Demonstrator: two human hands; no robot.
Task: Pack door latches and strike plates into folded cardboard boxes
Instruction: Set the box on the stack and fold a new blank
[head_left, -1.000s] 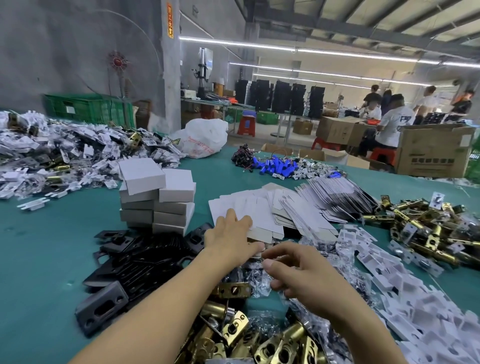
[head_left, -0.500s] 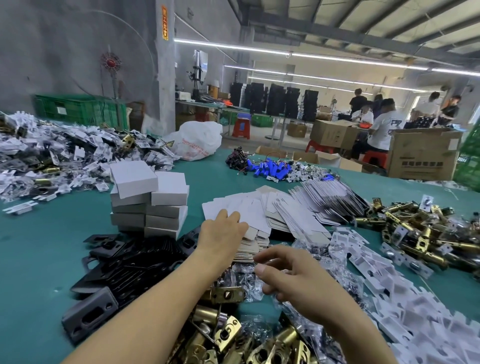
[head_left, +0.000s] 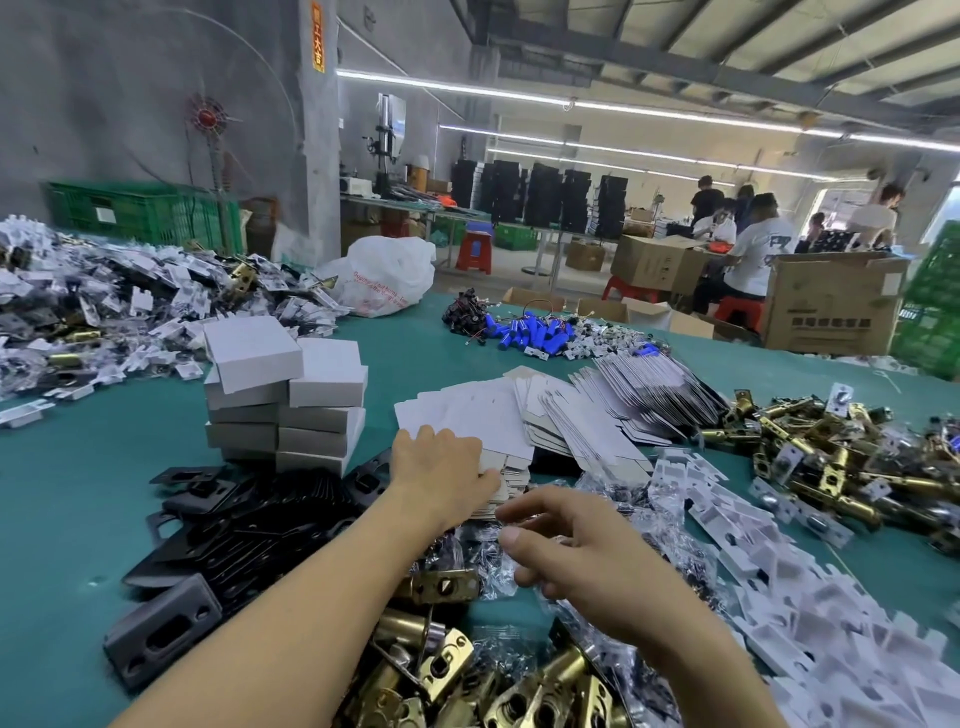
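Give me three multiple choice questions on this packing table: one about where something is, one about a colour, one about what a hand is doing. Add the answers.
1. Where does the stack of folded white cardboard boxes stand?
A. left of the pile of flat white cardboard blanks
B. on the person's lap
C. on a wall shelf

2. What colour is the table covering?
A. red
B. teal
C. yellow

3. What is the left hand doing?
A. lifting a screwdriver
B. resting on the flat blanks
C. hanging off the table edge

Answers:
1 A, the boxes rise left of the blanks, behind the black metal strike plates.
2 B, teal shows between the piles.
3 B, the hand lies on the near end of the blanks.
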